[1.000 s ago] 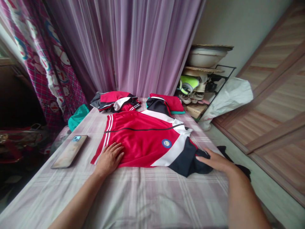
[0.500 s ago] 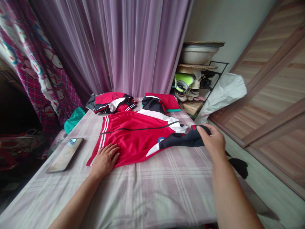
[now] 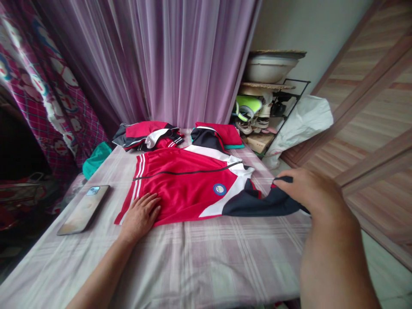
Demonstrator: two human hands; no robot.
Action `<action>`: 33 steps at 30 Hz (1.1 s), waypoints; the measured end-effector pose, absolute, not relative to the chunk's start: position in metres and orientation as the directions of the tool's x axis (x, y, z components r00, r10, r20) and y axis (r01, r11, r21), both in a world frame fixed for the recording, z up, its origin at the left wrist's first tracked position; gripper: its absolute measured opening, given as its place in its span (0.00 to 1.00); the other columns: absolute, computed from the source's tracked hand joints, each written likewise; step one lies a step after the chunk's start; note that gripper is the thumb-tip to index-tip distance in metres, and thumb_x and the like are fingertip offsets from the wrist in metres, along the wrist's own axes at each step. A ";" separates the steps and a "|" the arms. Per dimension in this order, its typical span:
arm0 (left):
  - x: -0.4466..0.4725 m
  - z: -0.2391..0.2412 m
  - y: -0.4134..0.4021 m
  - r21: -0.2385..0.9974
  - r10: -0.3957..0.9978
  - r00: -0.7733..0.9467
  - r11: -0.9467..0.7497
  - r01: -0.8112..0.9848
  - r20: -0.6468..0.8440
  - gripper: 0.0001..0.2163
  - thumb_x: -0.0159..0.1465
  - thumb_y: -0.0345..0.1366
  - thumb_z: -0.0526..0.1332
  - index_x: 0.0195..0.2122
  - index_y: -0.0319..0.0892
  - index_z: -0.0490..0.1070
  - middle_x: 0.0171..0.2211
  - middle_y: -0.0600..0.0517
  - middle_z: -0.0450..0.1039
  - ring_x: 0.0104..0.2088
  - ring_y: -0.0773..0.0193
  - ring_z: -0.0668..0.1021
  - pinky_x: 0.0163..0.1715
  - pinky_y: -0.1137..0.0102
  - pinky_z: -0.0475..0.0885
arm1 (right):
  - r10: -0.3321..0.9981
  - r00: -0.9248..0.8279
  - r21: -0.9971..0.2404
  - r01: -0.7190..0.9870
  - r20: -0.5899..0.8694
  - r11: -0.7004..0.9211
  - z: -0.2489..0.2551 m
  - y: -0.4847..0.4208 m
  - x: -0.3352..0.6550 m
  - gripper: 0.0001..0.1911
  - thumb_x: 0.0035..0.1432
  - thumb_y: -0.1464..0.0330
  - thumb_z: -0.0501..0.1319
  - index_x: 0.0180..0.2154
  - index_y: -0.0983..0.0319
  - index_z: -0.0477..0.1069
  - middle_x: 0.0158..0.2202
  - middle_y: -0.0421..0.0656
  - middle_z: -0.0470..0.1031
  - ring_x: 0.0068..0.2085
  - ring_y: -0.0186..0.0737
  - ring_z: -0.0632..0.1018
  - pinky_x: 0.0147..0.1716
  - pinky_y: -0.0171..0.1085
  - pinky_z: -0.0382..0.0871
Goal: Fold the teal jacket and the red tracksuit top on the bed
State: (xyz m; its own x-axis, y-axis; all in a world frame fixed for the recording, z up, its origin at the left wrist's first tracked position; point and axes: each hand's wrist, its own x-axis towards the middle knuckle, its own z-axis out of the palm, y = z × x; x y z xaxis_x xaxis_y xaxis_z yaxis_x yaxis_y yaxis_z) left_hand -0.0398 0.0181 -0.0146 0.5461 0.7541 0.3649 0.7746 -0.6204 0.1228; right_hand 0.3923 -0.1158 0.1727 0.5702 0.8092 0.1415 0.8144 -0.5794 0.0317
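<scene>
A red, white and dark navy zip-up track jacket [image 3: 183, 180] lies spread on the cloth-covered table, its striped hem to the left and collar to the right. My left hand [image 3: 141, 214] rests flat on the jacket near the hem, fingers stretched out. At the right, my right hand [image 3: 305, 189] grips the dark near sleeve, thumb on top, and holds it out past the collar. The fingers under the sleeve are partly hidden. A round blue badge shows on the jacket's chest.
A phone [image 3: 84, 210] lies face down left of the jacket. Behind are a crumpled track jacket [image 3: 144, 135] and folded red clothes [image 3: 222, 133]. A rack with a white basin [image 3: 272, 69], shoes and a white bag [image 3: 302, 124] stands back right, beside the wooden wardrobe [image 3: 370, 128].
My right hand has moved right and toward me, drawing the dark sleeve outward. The badge and white shoulder panel now show more fully. My left hand stays on the hem area.
</scene>
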 end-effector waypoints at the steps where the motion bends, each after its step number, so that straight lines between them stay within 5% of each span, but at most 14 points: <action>1: -0.040 -0.015 0.018 0.122 0.753 0.546 -0.621 0.774 0.366 0.25 0.71 0.52 0.46 0.53 0.46 0.77 0.55 0.47 0.78 0.59 0.50 0.74 0.60 0.52 0.69 | 0.843 0.533 0.069 0.841 0.074 -0.537 0.172 -0.112 0.386 0.12 0.54 0.57 0.63 0.38 0.50 0.83 0.40 0.46 0.83 0.39 0.52 0.80 0.33 0.42 0.67; 7: -0.039 -0.013 0.017 0.128 0.766 0.543 -0.611 0.781 0.343 0.25 0.71 0.52 0.46 0.54 0.46 0.77 0.55 0.46 0.77 0.60 0.49 0.74 0.60 0.50 0.68 | 0.960 0.257 0.084 0.965 -0.111 -0.248 0.134 -0.069 0.343 0.15 0.57 0.56 0.65 0.43 0.54 0.81 0.52 0.47 0.79 0.53 0.51 0.76 0.47 0.42 0.68; 11: -0.038 -0.010 0.016 0.142 0.785 0.536 -0.596 0.790 0.312 0.26 0.71 0.53 0.46 0.55 0.46 0.76 0.56 0.46 0.77 0.61 0.49 0.73 0.61 0.50 0.67 | 0.990 -0.059 -0.174 0.984 -0.130 0.036 0.102 -0.061 0.320 0.12 0.62 0.62 0.61 0.43 0.57 0.80 0.48 0.45 0.80 0.51 0.44 0.77 0.50 0.37 0.65; 15: -0.037 -0.009 0.015 0.165 0.796 0.526 -0.587 0.793 0.301 0.26 0.70 0.54 0.46 0.55 0.46 0.76 0.57 0.46 0.76 0.62 0.49 0.72 0.62 0.50 0.66 | 0.898 -0.334 -0.397 0.894 -0.287 0.206 0.074 -0.076 0.307 0.13 0.53 0.64 0.68 0.42 0.57 0.80 0.45 0.42 0.80 0.47 0.43 0.77 0.46 0.35 0.66; 23: -0.039 -0.011 0.014 0.220 0.804 0.489 -0.573 0.790 0.340 0.26 0.70 0.54 0.47 0.54 0.45 0.76 0.59 0.44 0.74 0.62 0.48 0.71 0.63 0.51 0.66 | 0.910 -0.354 -0.394 0.884 -0.216 0.251 0.052 -0.097 0.326 0.16 0.49 0.77 0.58 0.35 0.57 0.81 0.40 0.41 0.81 0.44 0.39 0.78 0.46 0.35 0.65; 29: -0.039 -0.010 0.012 0.278 0.806 0.475 -0.575 0.769 0.354 0.26 0.70 0.53 0.48 0.55 0.42 0.75 0.59 0.43 0.73 0.62 0.49 0.72 0.62 0.52 0.68 | 0.860 -0.237 -0.348 0.934 -0.452 0.074 0.066 -0.088 0.332 0.13 0.47 0.74 0.60 0.30 0.58 0.82 0.31 0.39 0.82 0.34 0.38 0.79 0.32 0.32 0.64; 33: -0.054 -0.006 0.014 0.310 0.846 0.388 -0.504 0.806 0.364 0.24 0.71 0.48 0.46 0.55 0.43 0.74 0.56 0.44 0.76 0.58 0.54 0.75 0.59 0.58 0.71 | 0.908 -0.277 -0.379 0.913 -0.314 0.148 0.074 -0.079 0.320 0.11 0.56 0.69 0.59 0.30 0.59 0.81 0.30 0.40 0.80 0.33 0.39 0.78 0.34 0.33 0.66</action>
